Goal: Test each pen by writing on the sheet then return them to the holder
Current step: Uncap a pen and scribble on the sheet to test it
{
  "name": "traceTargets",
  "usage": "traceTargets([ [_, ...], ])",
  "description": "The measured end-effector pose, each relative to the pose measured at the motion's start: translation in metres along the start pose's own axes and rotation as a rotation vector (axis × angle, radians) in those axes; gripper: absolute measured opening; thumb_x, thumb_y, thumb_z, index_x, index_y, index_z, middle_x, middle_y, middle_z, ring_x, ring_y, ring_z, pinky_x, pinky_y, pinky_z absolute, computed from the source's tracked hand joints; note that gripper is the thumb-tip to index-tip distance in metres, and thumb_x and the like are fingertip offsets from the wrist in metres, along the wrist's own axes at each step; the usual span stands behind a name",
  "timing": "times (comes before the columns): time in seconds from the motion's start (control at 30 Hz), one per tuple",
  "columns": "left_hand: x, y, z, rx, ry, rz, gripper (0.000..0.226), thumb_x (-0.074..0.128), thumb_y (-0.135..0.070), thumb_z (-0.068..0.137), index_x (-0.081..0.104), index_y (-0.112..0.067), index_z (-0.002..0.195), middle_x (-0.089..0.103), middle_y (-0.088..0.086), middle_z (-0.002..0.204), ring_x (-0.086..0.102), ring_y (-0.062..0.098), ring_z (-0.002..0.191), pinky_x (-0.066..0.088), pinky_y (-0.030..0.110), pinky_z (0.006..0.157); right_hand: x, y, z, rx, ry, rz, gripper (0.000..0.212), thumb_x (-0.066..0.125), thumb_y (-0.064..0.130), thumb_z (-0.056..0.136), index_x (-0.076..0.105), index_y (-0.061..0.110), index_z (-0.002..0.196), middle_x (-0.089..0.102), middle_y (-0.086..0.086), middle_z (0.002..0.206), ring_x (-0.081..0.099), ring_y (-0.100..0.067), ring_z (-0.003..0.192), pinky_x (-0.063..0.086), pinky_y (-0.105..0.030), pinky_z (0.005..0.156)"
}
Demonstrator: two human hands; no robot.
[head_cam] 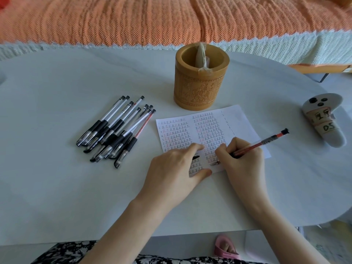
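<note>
Red pen (262, 142), gripped by right hand (245, 159), marks sheet (238, 119) at centre frame; left hand (177, 166), flat and open, should be kept pressing it steady.

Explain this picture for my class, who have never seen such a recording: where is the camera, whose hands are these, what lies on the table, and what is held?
There is no machine: a person wears a camera on the head, looking down at their own hands. The right hand holds a red pen, its tip on the sheet of tally marks. The left hand presses the sheet flat. On the table lie a pile of pens, a carved holder and a taped controller.
</note>
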State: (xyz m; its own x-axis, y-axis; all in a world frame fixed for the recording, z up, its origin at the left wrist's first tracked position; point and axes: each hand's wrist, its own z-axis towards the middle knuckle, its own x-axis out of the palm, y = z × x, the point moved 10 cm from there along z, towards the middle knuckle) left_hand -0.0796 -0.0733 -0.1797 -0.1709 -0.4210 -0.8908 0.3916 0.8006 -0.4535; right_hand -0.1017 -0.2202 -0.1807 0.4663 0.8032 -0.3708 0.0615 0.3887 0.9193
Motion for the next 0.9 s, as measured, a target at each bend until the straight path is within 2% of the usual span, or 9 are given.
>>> traceTargets([
  [0.13,-0.0005,0.0003,0.0003,0.0,-0.007,0.0,0.054,0.051,-0.063,0.081,0.039,-0.043,0.129,0.062,-0.016,0.113,0.059,0.003,0.102,0.038,0.02,0.071,0.0014,0.0009,0.0004,-0.004,0.013,0.011,0.038,0.06,-0.003,0.074,0.033,0.009,0.051,0.028,0.007,0.042,0.027,-0.007,0.043,0.022,-0.014,0.042],
  [0.4,-0.0004,0.0007,0.0005,0.005,-0.016,0.003,0.054,0.05,-0.064,0.081,0.039,-0.042,0.129,0.063,-0.015,0.111,0.059,0.004,0.1,0.04,0.022,0.071,0.0015,0.0011,-0.0004,0.001,0.025,0.014,0.039,0.06,-0.003,0.073,0.032,0.012,0.05,0.027,0.007,0.042,0.025,-0.008,0.044,0.021,-0.014,0.042],
  [0.7,-0.0005,-0.0002,-0.0001,0.013,-0.015,0.004,0.054,0.05,-0.064,0.082,0.038,-0.042,0.13,0.063,-0.015,0.112,0.059,0.004,0.101,0.037,0.02,0.069,-0.0007,0.002,0.0,-0.015,-0.004,-0.016,0.037,0.061,0.002,0.078,0.032,-0.002,0.054,0.026,0.005,0.046,0.024,-0.009,0.047,0.02,-0.017,0.044],
  [0.9,-0.0013,-0.0007,0.0004,0.011,-0.018,0.0,0.055,0.051,-0.063,0.082,0.039,-0.041,0.131,0.063,-0.013,0.109,0.058,0.005,0.101,0.037,0.021,0.069,-0.0019,0.0022,0.0001,-0.011,-0.019,-0.026,0.037,0.06,0.001,0.076,0.031,0.001,0.054,0.026,0.006,0.046,0.024,-0.009,0.047,0.021,-0.017,0.043],
])
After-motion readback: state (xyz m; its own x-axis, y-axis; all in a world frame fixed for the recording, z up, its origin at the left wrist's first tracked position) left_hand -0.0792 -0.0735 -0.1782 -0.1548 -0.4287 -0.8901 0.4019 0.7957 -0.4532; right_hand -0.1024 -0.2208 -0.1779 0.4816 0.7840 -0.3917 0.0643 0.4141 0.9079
